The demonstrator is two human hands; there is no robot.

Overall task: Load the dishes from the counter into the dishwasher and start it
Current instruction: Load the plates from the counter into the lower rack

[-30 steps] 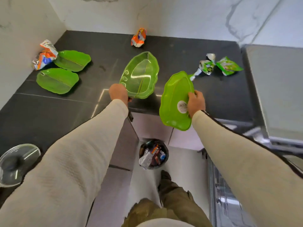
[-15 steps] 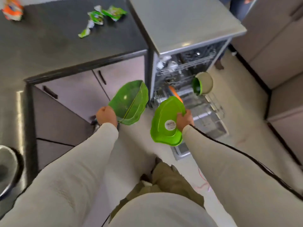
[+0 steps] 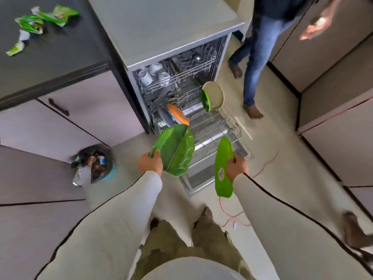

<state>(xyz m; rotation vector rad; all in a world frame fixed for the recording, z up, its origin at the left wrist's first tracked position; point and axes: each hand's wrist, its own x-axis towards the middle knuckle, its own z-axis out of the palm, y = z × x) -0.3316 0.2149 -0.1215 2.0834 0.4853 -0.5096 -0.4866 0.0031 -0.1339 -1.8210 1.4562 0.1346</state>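
The far right person (image 3: 260, 47) is cut off by the top edge. The sticker (image 3: 221, 174) on the right green plate (image 3: 222, 150) is too small to read.

Glossy green plastic plates (image 3: 177, 150); wire-metal rack (image 3: 220, 126); matt counter (image 3: 60, 49)

Lower rack (image 3: 220, 128) pulled out: middle and front rows open, orange plate (image 3: 177, 116) standing at its left rear, cream bowl (image 3: 215, 97) at its far corner.
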